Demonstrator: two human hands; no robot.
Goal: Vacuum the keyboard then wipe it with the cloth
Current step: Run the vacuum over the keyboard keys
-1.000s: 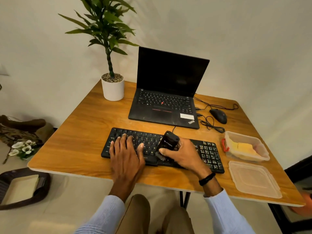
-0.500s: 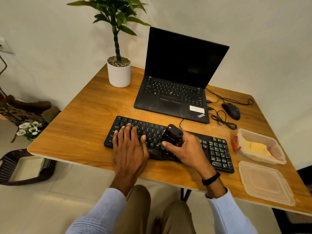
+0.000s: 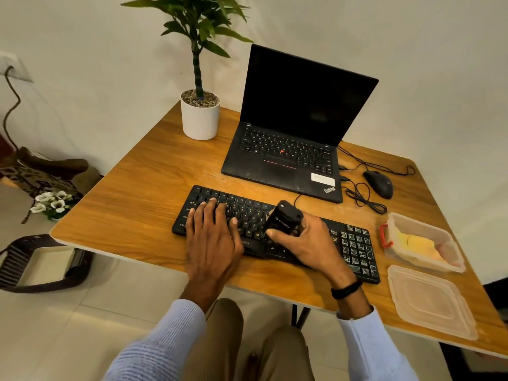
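A black external keyboard (image 3: 354,246) lies along the near edge of the wooden table (image 3: 148,188). My left hand (image 3: 213,235) lies flat on its left half, fingers straight over the keys. My right hand (image 3: 305,242) grips a small black handheld vacuum (image 3: 283,218), tilted with its lower end on the middle keys. A yellow cloth (image 3: 415,243) sits inside a clear plastic container (image 3: 428,229) right of the keyboard.
An open black laptop (image 3: 291,149) stands behind the keyboard, with a wired mouse (image 3: 379,184) and loose cable to its right. A white potted plant (image 3: 200,116) is at the back. The container's lid (image 3: 431,301) lies at the near right corner.
The view has shifted so the table sits further right in frame. My hands and the vacuum stay over the same part of the keyboard, with little visible movement.
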